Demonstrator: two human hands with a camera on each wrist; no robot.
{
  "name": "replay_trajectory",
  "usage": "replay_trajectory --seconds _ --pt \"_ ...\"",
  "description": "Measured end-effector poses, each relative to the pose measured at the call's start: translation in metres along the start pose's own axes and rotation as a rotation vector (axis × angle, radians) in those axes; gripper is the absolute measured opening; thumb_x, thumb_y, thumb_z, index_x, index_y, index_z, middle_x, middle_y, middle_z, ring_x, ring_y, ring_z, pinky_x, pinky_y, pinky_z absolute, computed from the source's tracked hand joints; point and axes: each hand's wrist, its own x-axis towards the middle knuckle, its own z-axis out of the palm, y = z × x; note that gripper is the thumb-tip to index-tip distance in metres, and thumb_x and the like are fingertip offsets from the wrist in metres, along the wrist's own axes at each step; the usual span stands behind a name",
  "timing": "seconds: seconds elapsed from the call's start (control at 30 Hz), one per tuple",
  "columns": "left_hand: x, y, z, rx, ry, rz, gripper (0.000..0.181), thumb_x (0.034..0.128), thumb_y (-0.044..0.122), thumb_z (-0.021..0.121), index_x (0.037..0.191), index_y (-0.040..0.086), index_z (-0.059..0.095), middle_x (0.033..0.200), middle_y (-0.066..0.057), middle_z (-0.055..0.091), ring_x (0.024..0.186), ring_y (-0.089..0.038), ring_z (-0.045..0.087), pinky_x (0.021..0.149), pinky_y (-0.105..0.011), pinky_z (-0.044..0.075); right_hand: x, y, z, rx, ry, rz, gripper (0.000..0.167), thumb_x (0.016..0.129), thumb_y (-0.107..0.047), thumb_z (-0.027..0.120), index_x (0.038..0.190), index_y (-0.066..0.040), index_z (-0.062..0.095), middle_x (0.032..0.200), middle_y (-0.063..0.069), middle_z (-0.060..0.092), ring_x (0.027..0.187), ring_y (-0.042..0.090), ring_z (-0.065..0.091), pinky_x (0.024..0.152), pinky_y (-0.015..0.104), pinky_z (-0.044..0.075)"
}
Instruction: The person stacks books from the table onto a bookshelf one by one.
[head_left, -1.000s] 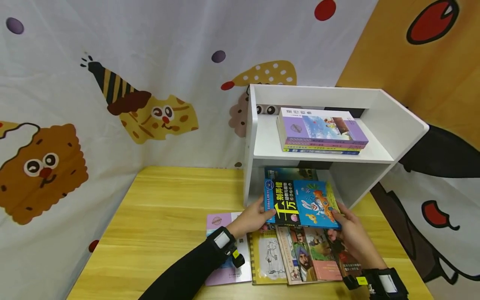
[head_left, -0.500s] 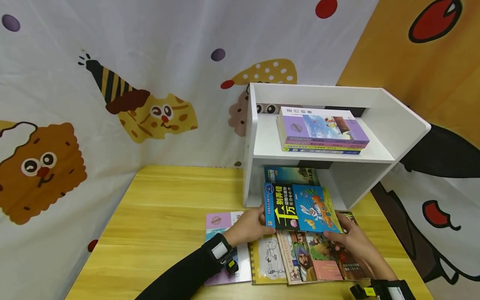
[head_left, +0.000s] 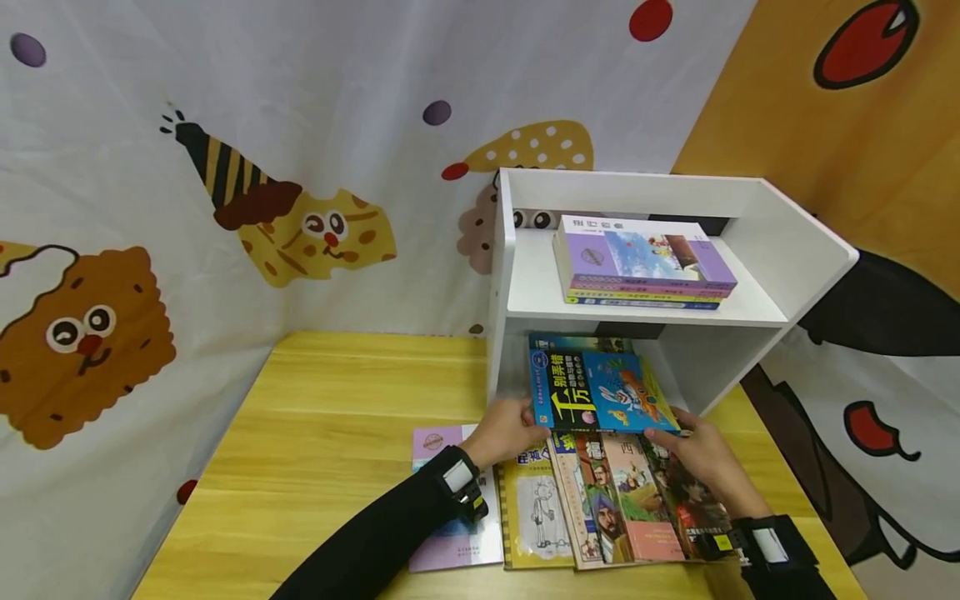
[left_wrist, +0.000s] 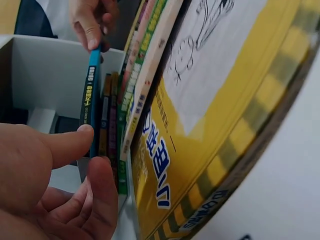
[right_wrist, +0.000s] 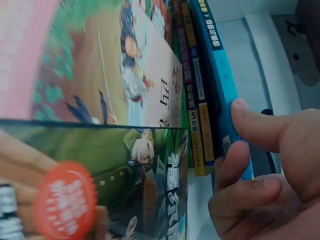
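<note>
The blue book [head_left: 611, 392] lies face up between my hands at the mouth of the lower compartment of the white bookshelf [head_left: 795, 237]. In the last half second I have moved it away from me: more of the covers on the surface [head_left: 360, 417] now show, and less of the dark teal book [head_left: 585, 342] inside. For the work in hand, I judge this puts it closer to that compartment, though both hands still bear it.

My left hand [head_left: 506, 433] pinches its left end between thumb and fingers; my right hand [head_left: 705, 458] pinches the near right corner the same way. Spines of thin books [right_wrist: 200, 115] sit just beside it in the right wrist view; whether it touches them I cannot tell.

Nearer me, the yellow book [head_left: 538, 517] and the overlapping illustrated books [head_left: 633, 508] lie on the surface, with the purple-and-white book [head_left: 442, 546] under my left wrist. A stack of books [head_left: 645, 267] rests on the upper shelf, before a cartoon-printed curtain [head_left: 360, 67].
</note>
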Motion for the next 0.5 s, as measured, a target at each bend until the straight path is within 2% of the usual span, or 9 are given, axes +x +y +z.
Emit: replay_trajectory --seconds 0.07,0.13,0.23,0.3,0.37,0.4,0.43,0.5 --pt "0.007 0.000 0.002 0.021 0.005 -0.016 0.028 0.0988 0.027 0.085 0.111 0.003 0.076 0.075 0.005 0.068 0.058 -0.010 0.059 0.051 -0.025 0.048 0.006 -0.001 -0.001 -0.045 -0.001 -0.007 0.109 0.107 -0.059 0.067 0.173 0.008 0.013 0.156 0.046 0.048 0.140 0.065 0.052 0.109 0.070 0.054" --pt "0.013 -0.001 0.004 0.046 0.015 -0.029 0.038 0.0993 0.027 0.084 0.123 -0.002 0.076 0.073 0.005 0.068 0.057 -0.011 0.059 0.051 -0.026 0.049 0.013 -0.001 -0.001 -0.077 -0.019 -0.003 0.109 0.108 -0.061 0.064 0.173 0.009 0.011 0.174 0.045 0.019 0.156 0.068 0.028 0.119 0.079 0.040" --pt "0.019 -0.001 0.007 0.096 0.043 -0.043 0.055 0.1008 0.030 0.083 0.141 -0.005 0.069 0.077 0.003 0.073 0.059 -0.010 0.061 0.053 -0.025 0.050 0.022 0.000 -0.001 -0.095 -0.031 0.015 0.109 0.109 -0.063 0.060 0.173 0.009 0.009 0.175 0.044 0.017 0.157 0.069 0.025 0.120 0.080 0.038" --pt "0.022 -0.001 0.007 0.126 0.060 -0.039 0.063 0.1024 0.031 0.081 0.151 -0.006 0.062 0.080 0.000 0.076 0.059 -0.010 0.061 0.054 -0.025 0.050 0.027 0.000 0.000 -0.119 -0.028 0.011 0.107 0.110 -0.062 0.059 0.173 0.010 0.010 0.172 0.046 0.023 0.153 0.068 0.033 0.116 0.078 0.044" --pt "0.025 0.000 0.008 0.160 0.076 -0.027 0.061 0.1035 0.032 0.080 0.149 -0.005 0.064 0.083 -0.003 0.078 0.057 -0.010 0.061 0.054 -0.025 0.050 0.032 -0.001 0.000 -0.134 -0.019 0.003 0.106 0.111 -0.060 0.059 0.172 0.012 0.010 0.155 0.048 0.046 0.136 0.065 0.054 0.104 0.070 0.055" --pt "0.026 0.001 0.008 0.170 0.082 -0.021 0.060 0.1039 0.032 0.079 0.148 -0.006 0.065 0.084 -0.003 0.078 0.057 -0.010 0.061 0.054 -0.025 0.050 0.033 -0.001 -0.001 -0.151 -0.007 -0.011 0.105 0.111 -0.059 0.059 0.171 0.013 0.012 0.147 0.048 0.053 0.126 0.061 0.062 0.097 0.065 0.059" --pt "0.026 0.001 0.008 0.183 0.086 -0.016 0.058 0.1042 0.032 0.079 0.147 -0.005 0.067 0.083 -0.004 0.078 0.057 -0.011 0.061 0.054 -0.025 0.049 0.035 -0.001 -0.001 -0.153 -0.005 -0.014 0.104 0.112 -0.058 0.060 0.171 0.013 0.013 0.129 0.044 0.063 0.110 0.054 0.068 0.087 0.057 0.061" --pt "0.026 0.001 0.009 0.218 0.104 -0.003 0.047 0.1038 0.032 0.079 0.135 -0.003 0.074 0.080 -0.003 0.076 0.058 -0.010 0.059 0.055 -0.025 0.048 0.038 -0.002 -0.002 -0.144 -0.008 -0.015 0.104 0.111 -0.056 0.061 0.171 0.013 0.013 0.092 0.030 0.066 0.079 0.038 0.065 0.071 0.046 0.054"
